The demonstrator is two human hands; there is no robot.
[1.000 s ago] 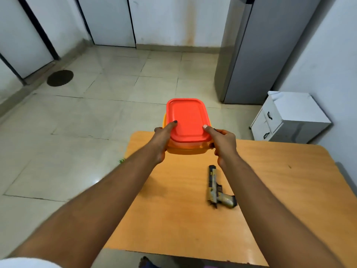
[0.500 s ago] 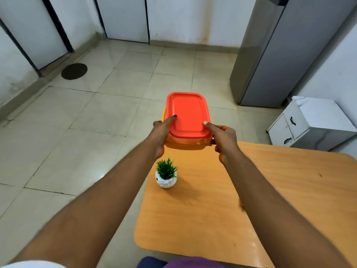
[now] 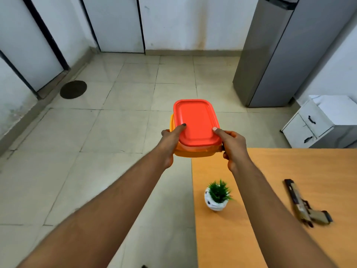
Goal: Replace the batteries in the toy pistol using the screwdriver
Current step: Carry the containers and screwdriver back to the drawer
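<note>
I carry an orange plastic box with a red lid [image 3: 196, 121] in the air, beyond the table's far left corner. My left hand [image 3: 171, 141] grips its left side with the thumb on the lid. My right hand [image 3: 232, 145] grips its right side the same way. The tan and black toy pistol [image 3: 301, 205] lies flat on the wooden table [image 3: 289, 167] to the right of my right forearm. No screwdriver or batteries are in sight; the box's inside is hidden.
A small green plant in a white pot [image 3: 217, 196] stands near the table's left edge. Beyond the table are a grey fridge [image 3: 280, 55], a white drawer cabinet [image 3: 318, 122] and tiled floor [image 3: 116, 113] with a dark round mat [image 3: 73, 89].
The view has swung left, so the table and pistol now sit at the right and more floor shows. Both hands keep the same hold on the box.
</note>
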